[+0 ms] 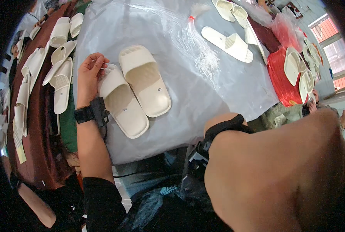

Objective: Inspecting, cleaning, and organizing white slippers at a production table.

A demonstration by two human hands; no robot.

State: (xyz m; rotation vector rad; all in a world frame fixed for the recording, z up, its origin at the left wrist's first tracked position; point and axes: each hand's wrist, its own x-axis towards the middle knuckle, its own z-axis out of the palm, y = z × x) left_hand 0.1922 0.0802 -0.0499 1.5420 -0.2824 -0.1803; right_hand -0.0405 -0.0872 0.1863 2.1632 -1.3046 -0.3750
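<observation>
A pair of cream slide slippers lies side by side on the plastic-covered table, toes pointing away from me. At the toe of the left slipper (pixel 120 102) is my left hand (pixel 90 71), its fingers curled in and thumb bent toward them. Whatever they pinch, if anything, is too small to make out. The right slipper (pixel 149 85) rests against its mate, untouched. My right hand (pixel 218 119) is bent down at the table's near edge; only a bit of it shows past the black wrist strap, and its fingers are hidden.
A bundle of thin clear plastic strands (pixel 205 58) with a red tie lies across the grey plastic sheet (pixel 188 116). Another cream slipper (pixel 228 44) sits far right. Several slippers line the brown cloth (pixel 41 147) at left. A red plastic-wrapped bundle (pixel 280 77) carries more.
</observation>
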